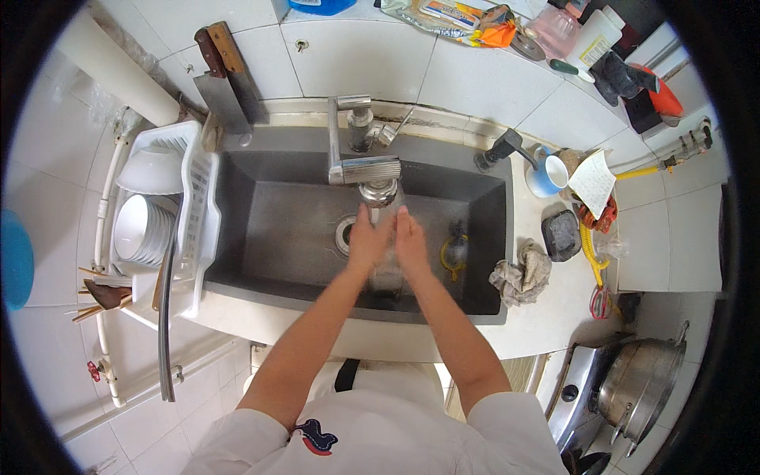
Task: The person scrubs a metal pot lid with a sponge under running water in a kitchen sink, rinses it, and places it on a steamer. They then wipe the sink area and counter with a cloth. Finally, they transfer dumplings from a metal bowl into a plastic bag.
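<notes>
Both hands are under the metal faucet [379, 189] over a dark grey sink [285, 208], where running water seems to fall. My left hand [369, 237] is above the sink, just right of the round drain [344, 235], fingers pointing to the spout. Close beside it, my right hand [411, 234] has its fingers together, with the thumb side up. A blurred, clear something shows between and below the hands; whether it is water or a held object I cannot tell. A yellow ring-shaped thing [453, 256] lies in the sink to the right.
A white dish rack [199, 231] with bowls stands left of the sink. Two cleavers [228, 89] lean on the tiled wall behind. On the right counter are a crumpled rag [522, 273], a blue mug [547, 177] and a black dish [561, 236]. A steel pot [638, 380] sits on the stove.
</notes>
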### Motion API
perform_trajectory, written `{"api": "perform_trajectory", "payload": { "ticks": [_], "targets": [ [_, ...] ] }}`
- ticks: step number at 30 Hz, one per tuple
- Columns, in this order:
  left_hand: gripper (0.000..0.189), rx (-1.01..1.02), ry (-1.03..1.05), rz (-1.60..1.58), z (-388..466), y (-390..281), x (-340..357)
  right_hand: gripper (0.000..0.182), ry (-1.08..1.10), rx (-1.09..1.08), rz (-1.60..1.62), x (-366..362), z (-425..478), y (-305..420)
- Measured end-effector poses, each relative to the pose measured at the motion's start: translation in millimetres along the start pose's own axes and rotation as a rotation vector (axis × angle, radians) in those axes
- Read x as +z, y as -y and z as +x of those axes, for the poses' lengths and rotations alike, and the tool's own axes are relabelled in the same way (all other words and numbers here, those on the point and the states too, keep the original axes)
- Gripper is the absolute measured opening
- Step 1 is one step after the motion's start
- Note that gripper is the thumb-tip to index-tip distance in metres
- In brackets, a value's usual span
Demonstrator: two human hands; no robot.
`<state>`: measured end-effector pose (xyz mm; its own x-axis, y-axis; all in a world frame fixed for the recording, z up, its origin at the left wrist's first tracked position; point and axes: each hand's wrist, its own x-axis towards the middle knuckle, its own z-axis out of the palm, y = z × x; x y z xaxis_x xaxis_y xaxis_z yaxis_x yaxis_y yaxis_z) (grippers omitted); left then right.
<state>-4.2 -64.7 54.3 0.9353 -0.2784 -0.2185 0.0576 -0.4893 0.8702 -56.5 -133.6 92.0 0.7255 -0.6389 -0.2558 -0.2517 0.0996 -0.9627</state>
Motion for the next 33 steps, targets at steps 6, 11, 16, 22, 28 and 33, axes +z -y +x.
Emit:
{"api": "perform_trajectory", "payload": {
  "ticks": [6, 11, 16, 22, 28, 33],
  "targets": [
    [0.042, 0.062, 0.18, 0.244, 21.9, -45.8, -7.7, 0.046, -0.216, 0.087, 0.072, 6.0, -5.3, 5.4],
    [0.051, 0.529, 0.028, 0.275, -40.7, -37.9, -10.0, 0.045, -0.312, 0.327, 0.537, -19.1, 6.4, 6.7],
    [0.046, 0.632, 0.153, 0.216, -38.2, 13.9, -58.4, 0.046, -0.522, 0.519, 0.781, -51.8, 10.4, 2.1],
    [0.027, 0.378, 0.014, 0.053, 2.7, 31.1, -50.4, 0.042, -0.596, 0.626, 0.869, -58.0, -5.2, -17.5],
    [0.032, 0.755, 0.356, 0.319, -39.8, -6.1, -48.8, 0.057, -0.395, 0.614, 0.855, -60.4, -11.9, -33.5],
    [0.04, 0.374, 0.406, 0.365, 14.7, 78.5, -53.2, 0.058, -0.297, 0.582, 0.837, -62.7, -21.2, -29.1]
  ]
}}
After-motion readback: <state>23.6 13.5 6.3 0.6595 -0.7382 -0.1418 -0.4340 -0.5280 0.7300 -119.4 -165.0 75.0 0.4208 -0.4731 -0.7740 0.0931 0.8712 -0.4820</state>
